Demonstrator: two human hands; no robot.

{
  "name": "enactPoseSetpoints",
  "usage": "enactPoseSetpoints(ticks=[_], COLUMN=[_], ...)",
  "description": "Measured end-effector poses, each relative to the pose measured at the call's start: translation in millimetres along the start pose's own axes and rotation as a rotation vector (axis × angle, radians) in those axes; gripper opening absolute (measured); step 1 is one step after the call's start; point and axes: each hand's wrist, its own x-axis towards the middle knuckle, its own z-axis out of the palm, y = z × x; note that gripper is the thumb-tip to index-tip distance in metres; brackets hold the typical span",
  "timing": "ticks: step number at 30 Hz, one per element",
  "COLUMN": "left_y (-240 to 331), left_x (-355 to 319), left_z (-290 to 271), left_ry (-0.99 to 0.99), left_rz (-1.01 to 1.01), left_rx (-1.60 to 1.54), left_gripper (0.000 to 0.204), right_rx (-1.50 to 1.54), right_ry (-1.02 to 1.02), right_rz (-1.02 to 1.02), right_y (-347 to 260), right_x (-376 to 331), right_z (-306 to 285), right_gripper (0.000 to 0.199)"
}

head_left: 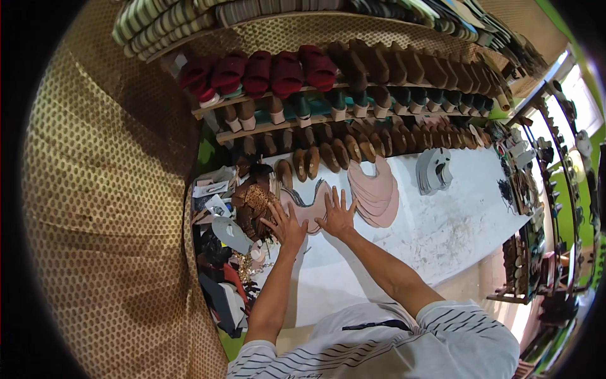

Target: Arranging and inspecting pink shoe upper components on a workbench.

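Note:
Both my hands lie spread on a stack of pink U-shaped cut pieces on the white table. My left hand rests at the stack's left edge, fingers apart. At its right edge is my right hand, fingers also stretched out. Dark edges show along the stack's inner curve. Just right of my right hand, more pink curved pieces lie fanned out in an overlapping pile. Farther right sits a stack of grey curved pieces.
Brown leopard-print material and assorted clutter crowd the table's left end. Wooden shoe lasts line the back edge. Shelves behind hold red slippers and many more lasts. Racks of shoes stand on the right; a patterned curtain hangs on the left.

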Motion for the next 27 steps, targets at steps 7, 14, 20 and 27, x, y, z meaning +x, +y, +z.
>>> enactPoseSetpoints(ticks=[7,14,20,27], left_y=[19,81,131,197], left_x=[-29,-102,-94,-22], left_z=[-21,-20,-9,11], left_ry=[-0.014,-0.017,-0.048,0.047], left_rz=[-0.055,0.011,0.121,0.133], left_rx=[-0.024,-0.112,-0.234,-0.268], left_gripper=[0.087,0.083,0.064,0.057], right_rx=[0.136,0.247,0.287,0.24], right_ry=[0.147,0.318,0.478,0.597], right_rz=[-0.021,-0.007,0.082,-0.097], right_y=[16,93,175,246], right_x=[-34,-110,-124,-74], right_z=[4,35,20,-24], right_gripper=[0.091,0.066,0.034,0.02])
